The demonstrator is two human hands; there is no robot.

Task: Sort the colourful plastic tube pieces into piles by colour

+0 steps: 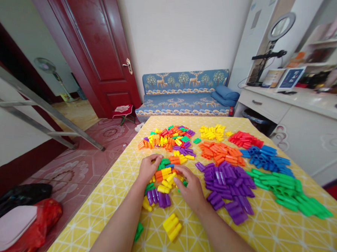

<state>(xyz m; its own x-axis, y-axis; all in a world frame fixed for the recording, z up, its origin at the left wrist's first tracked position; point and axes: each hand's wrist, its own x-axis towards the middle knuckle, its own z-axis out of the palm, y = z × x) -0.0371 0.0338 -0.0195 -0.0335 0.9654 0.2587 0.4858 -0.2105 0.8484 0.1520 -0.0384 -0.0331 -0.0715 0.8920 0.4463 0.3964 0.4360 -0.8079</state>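
A mixed heap of small plastic tube blocks (pixel 167 141) in many colours lies on the yellow patterned tablecloth (pixel 264 236). My left hand (pixel 148 168) rests with curled fingers on the near part of the heap, touching green and orange pieces. My right hand (pixel 192 189) lies beside it with fingers bent over yellow blocks (pixel 167 180). Between the hands are purple pieces (pixel 159 197). A yellow pair (pixel 172 226) lies alone nearer to me. Whether either hand grips a piece is hidden.
Sorted piles lie to the right: purple (pixel 224 183), green (pixel 286 190), blue (pixel 265 156), orange (pixel 220 152), red (pixel 245 139), yellow (pixel 212 132). A blue sofa (pixel 184 93) and red door (pixel 99 51) stand behind; white cabinets (pixel 304 122) at right; bags (pixel 19 216) on the floor at left.
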